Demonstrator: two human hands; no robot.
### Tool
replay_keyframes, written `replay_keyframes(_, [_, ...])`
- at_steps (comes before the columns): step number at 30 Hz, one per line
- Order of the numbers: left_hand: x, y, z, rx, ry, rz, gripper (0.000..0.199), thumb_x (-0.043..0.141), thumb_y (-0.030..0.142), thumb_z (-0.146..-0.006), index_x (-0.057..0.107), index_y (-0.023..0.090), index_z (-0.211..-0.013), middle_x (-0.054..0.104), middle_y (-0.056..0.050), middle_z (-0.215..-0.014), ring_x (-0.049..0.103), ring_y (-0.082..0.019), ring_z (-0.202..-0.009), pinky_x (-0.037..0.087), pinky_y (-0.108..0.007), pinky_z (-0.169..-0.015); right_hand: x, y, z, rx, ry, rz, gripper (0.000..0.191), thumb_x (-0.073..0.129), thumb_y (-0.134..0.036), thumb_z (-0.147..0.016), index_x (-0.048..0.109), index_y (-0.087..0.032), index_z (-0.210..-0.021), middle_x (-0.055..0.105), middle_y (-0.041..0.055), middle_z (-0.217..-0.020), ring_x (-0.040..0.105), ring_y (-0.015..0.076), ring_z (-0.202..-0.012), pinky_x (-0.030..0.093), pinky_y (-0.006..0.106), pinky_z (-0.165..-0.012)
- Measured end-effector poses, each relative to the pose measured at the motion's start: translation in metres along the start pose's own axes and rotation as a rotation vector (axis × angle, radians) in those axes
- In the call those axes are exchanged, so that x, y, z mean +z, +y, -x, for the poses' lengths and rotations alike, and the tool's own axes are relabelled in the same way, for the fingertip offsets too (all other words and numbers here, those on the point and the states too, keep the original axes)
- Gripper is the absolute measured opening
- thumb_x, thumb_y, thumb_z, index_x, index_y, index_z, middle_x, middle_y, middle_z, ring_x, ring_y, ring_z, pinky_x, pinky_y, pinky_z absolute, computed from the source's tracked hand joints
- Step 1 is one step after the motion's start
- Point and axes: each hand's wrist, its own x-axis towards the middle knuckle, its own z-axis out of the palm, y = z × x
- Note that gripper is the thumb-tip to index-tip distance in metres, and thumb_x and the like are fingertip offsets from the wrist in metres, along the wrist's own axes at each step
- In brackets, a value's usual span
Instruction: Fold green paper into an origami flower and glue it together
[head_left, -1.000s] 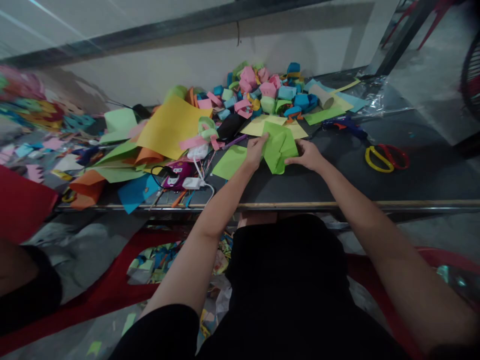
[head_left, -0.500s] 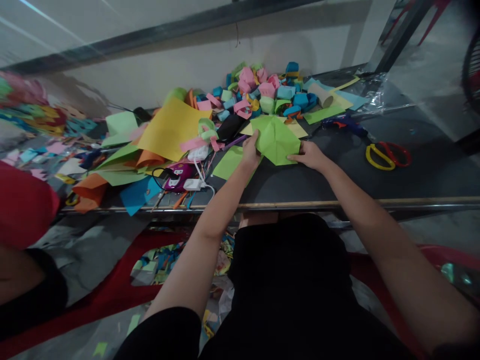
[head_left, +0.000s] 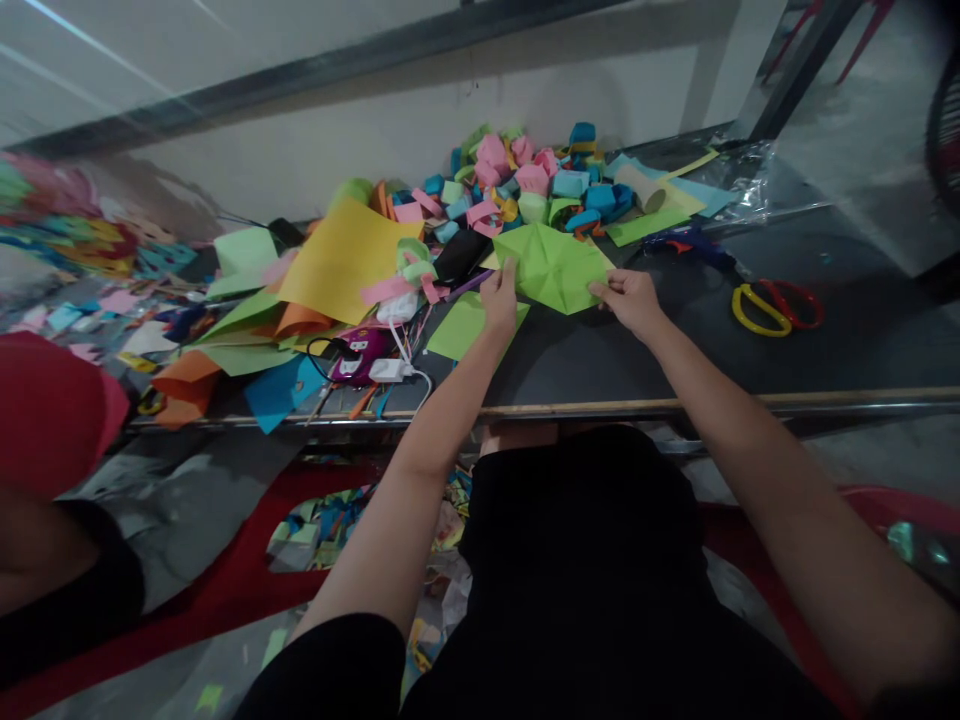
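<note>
Paper: bright green, angular outline, spread nearly flat. Creases radiate from near the middle; surface uneven along them. Held at left and right edges over table; contact unclear.

To the right of the right hand, the dark table offers a wide bare way, and a hand could slide there as far as the scissors. At the back of this way lies the glue gun, which blocks a straight reach. Between the hands and the table edge, I see also a smaller bare patch. Beyond the held green sheet, a heap of folded paper pieces closes the road. Left of the left hand the passage is difficult: the purple power strip, its white plug and the large yellow sheet obstruct it.
</note>
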Motion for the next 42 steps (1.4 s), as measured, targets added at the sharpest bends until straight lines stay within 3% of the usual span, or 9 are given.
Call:
replay_keyframes(3, [-0.007, 0.007, 0.001, 0.217, -0.037, -0.293, 0.057, 0.075, 0.063, -0.086, 0.065, 0.02, -0.122, 0.069, -0.014, -0.131, 0.067, -0.027, -0.123, 0.054, -0.042, -0.108, -0.004, -0.001, 0.005, 0.049, -0.041, 0.015, 0.039, 0.083, -0.05, -0.081, 0.075, -0.018, -0.101, 0.076, 0.0087, -0.085, 0.067, 0.0194, -0.067, 0.056, 0.032, -0.058])
replay_keyframes(7, [-0.017, 0.027, 0.007, 0.448, -0.059, -0.751, 0.072, 0.075, 0.051, -0.089, 0.049, 0.021, -0.15, 0.044, -0.02, -0.163, 0.042, -0.034, -0.153, 0.04, -0.051, -0.123, -0.019, -0.003, 0.011, 0.087, -0.133, 0.205, 0.055, 0.082, -0.048, -0.081, 0.072, -0.016, -0.124, 0.077, 0.0092, -0.084, 0.068, 0.0225, -0.067, 0.057, 0.037, -0.062])
replay_keyframes(9, [-0.022, 0.042, 0.017, 0.599, -0.289, -0.944, 0.059, 0.068, 0.047, -0.095, 0.054, 0.022, -0.148, 0.046, -0.018, -0.163, 0.036, -0.034, -0.157, 0.037, -0.052, -0.125, -0.029, -0.003, 0.014, 0.02, -0.158, 0.407, 0.062, 0.084, -0.046, -0.079, 0.07, -0.016, -0.132, 0.078, 0.0101, -0.089, 0.071, 0.0264, -0.075, 0.06, 0.042, -0.072])
replay_keyframes(13, [-0.029, 0.065, 0.047, 0.732, -0.949, -1.133, 0.036, 0.053, 0.037, -0.104, 0.068, 0.023, -0.134, 0.061, -0.012, -0.151, 0.054, -0.03, -0.144, 0.045, -0.049, -0.119, -0.043, -0.004, 0.023, -0.263, -0.134, 0.791, 0.063, 0.082, -0.042, -0.082, 0.068, -0.021, -0.14, 0.071, 0.0165, -0.128, 0.066, 0.0385, -0.118, 0.056, 0.055, -0.1])
replay_keyframes(16, [-0.031, 0.068, 0.061, 0.657, -1.118, -1.215, 0.042, 0.052, 0.039, -0.106, 0.064, 0.019, -0.141, 0.064, -0.013, -0.15, 0.06, -0.025, -0.138, 0.047, -0.041, -0.117, -0.041, -0.01, 0.03, -0.483, -0.169, 0.887, 0.05, 0.072, -0.033, -0.091, 0.07, -0.023, -0.139, 0.064, 0.016, -0.142, 0.057, 0.0387, -0.133, 0.049, 0.057, -0.11])
replay_keyframes(21, [-0.028, 0.061, 0.06, 0.67, -1.123, -1.304, 0.038, 0.045, 0.031, -0.109, 0.067, 0.018, -0.137, 0.071, -0.011, -0.141, 0.066, -0.022, -0.132, 0.052, -0.037, -0.111, -0.03, -0.02, 0.039, -0.496, -0.439, 0.819, 0.029, 0.059, -0.035, -0.099, 0.081, -0.026, -0.116, 0.081, 0.0067, -0.109, 0.074, 0.0246, -0.096, 0.056, 0.038, -0.088])
replay_keyframes(25, [-0.028, 0.056, 0.058, 0.789, -1.12, -1.303, 0.034, 0.042, 0.022, -0.109, 0.07, 0.018, -0.127, 0.074, -0.012, -0.134, 0.069, -0.021, -0.125, 0.054, -0.037, -0.108, -0.028, -0.017, 0.041, -0.49, -0.468, 0.809, 0.03, 0.071, -0.049, -0.093, 0.082, -0.027, -0.109, 0.08, 0.0063, -0.118, 0.073, 0.0258, -0.104, 0.056, 0.037, -0.085])
replay_keyframes(34, [-0.027, 0.048, 0.06, 0.636, -0.911, -1.22, 0.033, 0.042, 0.031, -0.109, 0.071, 0.016, -0.104, 0.077, -0.013, -0.1, 0.072, -0.022, -0.095, 0.055, -0.034, -0.087, -0.031, -0.012, 0.036, -0.544, -0.364, 0.902, 0.04, 0.047, -0.038, -0.105, 0.083, -0.021, -0.104, 0.081, 0.0138, -0.104, 0.068, 0.0293, -0.103, 0.048, 0.043, -0.087])
replay_keyframes(42, [-0.02, 0.038, 0.056, 0.421, -0.764, -1.06, 0.025, 0.053, 0.027, -0.105, 0.074, 0.017, -0.097, 0.077, -0.01, -0.099, 0.07, -0.022, -0.099, 0.055, -0.037, -0.093, -0.031, -0.005, 0.027, -0.126, -0.204, 0.664, 0.044, 0.07, -0.064, -0.087, 0.083, -0.021, -0.084, 0.077, 0.009, -0.078, 0.07, 0.0245, -0.073, 0.054, 0.038, -0.074])
